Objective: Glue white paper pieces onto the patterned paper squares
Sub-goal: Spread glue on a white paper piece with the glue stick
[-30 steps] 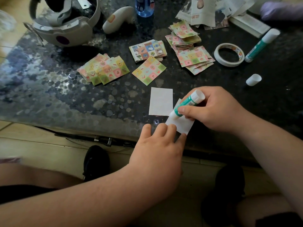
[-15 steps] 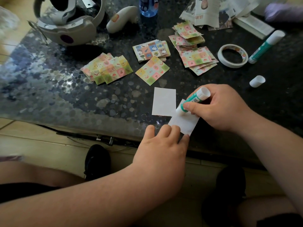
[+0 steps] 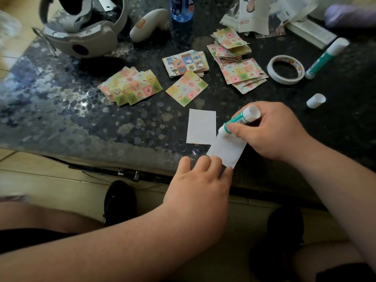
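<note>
The nearer glue stick (image 3: 242, 119) is teal with white ends; both paper pieces (image 3: 201, 127) are plain white. At twelve o'clock, paper squares (image 3: 187, 88) show pastel checks of pink, yellow, green; one stack (image 3: 185, 63) adds blue. The table (image 3: 81, 119) is black, pebble-speckled.

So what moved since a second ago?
The right hand slid the glue stick tip a little farther up the white paper piece, away from the person. Nothing was picked up or let go. The left hand still presses the paper's near corner; the patterned paper squares lie unmoved.
</note>
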### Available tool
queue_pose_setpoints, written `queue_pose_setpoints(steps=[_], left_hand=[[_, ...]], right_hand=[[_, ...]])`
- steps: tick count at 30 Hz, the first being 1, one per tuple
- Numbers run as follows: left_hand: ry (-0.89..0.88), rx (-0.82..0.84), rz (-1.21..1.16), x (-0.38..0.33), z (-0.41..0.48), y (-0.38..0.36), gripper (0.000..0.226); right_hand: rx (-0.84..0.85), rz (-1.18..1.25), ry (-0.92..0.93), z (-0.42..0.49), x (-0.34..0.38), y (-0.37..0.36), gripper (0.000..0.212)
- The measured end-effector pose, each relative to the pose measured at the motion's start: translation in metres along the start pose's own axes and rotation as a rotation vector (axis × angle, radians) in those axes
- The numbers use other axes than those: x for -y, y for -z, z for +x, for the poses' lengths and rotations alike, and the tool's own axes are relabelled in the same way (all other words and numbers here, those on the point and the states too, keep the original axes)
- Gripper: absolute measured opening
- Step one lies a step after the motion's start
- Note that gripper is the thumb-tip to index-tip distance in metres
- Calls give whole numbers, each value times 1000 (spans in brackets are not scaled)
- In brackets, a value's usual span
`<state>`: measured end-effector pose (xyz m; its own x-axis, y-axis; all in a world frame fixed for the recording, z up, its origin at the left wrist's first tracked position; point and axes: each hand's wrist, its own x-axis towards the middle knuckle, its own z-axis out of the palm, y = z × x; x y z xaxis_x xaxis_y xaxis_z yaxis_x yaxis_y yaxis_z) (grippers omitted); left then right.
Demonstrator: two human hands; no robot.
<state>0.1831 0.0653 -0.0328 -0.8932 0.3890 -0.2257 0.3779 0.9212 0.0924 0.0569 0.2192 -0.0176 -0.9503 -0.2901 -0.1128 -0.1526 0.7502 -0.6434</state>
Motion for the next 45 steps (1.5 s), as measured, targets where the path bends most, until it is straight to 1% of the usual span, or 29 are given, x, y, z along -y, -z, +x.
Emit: queue_pose_setpoints(steps=[4, 5, 9, 11, 13, 17, 18, 22, 26, 28, 31, 33, 35, 37, 39, 42, 45], left_hand=[[1, 0, 2, 0, 1, 0, 82], [1, -2, 3, 0, 0, 0, 82], [4, -15, 9, -1, 0, -2, 84], [3, -21, 8, -1, -1, -3, 84], [0, -18, 8, 0, -1, -4, 86], [-5, -11, 16, 0, 0, -3, 87], [-5, -12, 15, 0, 0, -3, 87], [-5, -25, 19, 0, -1, -3, 87], [-12, -23, 23, 0, -2, -3, 88], [-12, -19, 13, 0, -2, -3, 87], [-12, -13, 5, 2, -2, -1, 87], [-10, -22, 9, 2, -2, -2, 87], [-2, -45, 11, 2, -3, -4, 85], [10, -43, 11, 3, -3, -8, 81], [14, -35, 15, 6, -2, -9, 77], [0, -70, 12, 10, 2, -4, 72], [-8, -47, -1, 12, 5, 4, 72]], right_hand=[[156, -13, 20, -3, 3, -2, 21], [156, -20, 20, -3, 3, -2, 22], [4, -38, -6, 4, -1, 0, 21], [-24, -51, -22, 5, -1, 1, 20], [-10, -50, -9, 5, 0, 1, 21], [107, -41, -6, 2, 3, 3, 21], [109, -42, -8, 2, 3, 3, 21], [-13, -48, -30, 4, 1, 4, 21], [-15, -68, -37, 5, 2, 4, 22], [-75, 51, -49, 5, 1, 7, 17], [-289, 366, -98, 8, 1, 23, 14], [-390, 445, -111, 12, -1, 37, 11], [-419, 460, -131, 14, -7, 44, 9], [-382, 474, -133, 12, -10, 43, 9], [-286, 486, -116, 6, -7, 37, 8], [-122, 417, -79, -3, -2, 26, 8], [-10, 360, -93, -4, -1, 21, 13]])
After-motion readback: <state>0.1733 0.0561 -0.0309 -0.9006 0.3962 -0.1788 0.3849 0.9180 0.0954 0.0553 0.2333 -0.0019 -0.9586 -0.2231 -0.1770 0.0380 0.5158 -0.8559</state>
